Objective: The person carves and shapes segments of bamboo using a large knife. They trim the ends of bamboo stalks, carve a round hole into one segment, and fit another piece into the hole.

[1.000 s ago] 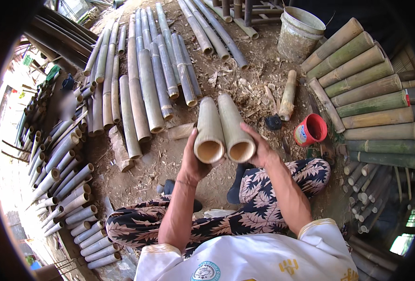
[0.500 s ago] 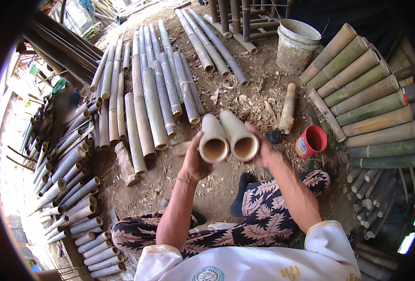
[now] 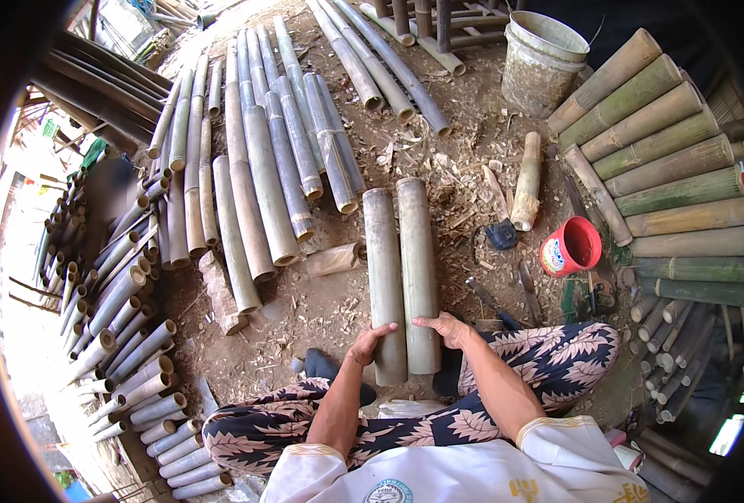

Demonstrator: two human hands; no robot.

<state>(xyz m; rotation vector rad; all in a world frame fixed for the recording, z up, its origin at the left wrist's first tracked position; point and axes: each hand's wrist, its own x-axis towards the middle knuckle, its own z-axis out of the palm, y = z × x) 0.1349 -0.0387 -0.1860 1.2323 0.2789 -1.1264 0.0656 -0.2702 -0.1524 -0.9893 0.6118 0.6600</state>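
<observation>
Left hand [image 3: 372,342] curled on left bamboo tube [image 3: 384,268], outer side near lower end, thumb on top — right hand [image 3: 446,329] likewise on right bamboo tube [image 3: 417,268]; fingers underneath hidden. Tubes side by side, frame centre. Red cup [image 3: 556,255] right of centre — dirty bucket [image 3: 535,82] upper right.

Left tube [image 3: 384,268]: before the person, just beside the right tube [image 3: 418,268], the pair lengthwise, near ends toward the lap
Left grip [image 3: 368,342]: at the left tube's near part, on its outer side
Right grip [image 3: 446,329]: at the right tube's near part, on its outer side
Long poles [image 3: 269,184]: on the ground [image 3: 284,314], ahead and left
Piled tubes [image 3: 141,348]: far left
Cup [image 3: 554,254]: right of both tubes
Short log [image 3: 526,180]: beyond the cup
Bucket [image 3: 540,80]: behind the short log
Tube row [image 3: 672,162]: far right, beside the cup
</observation>
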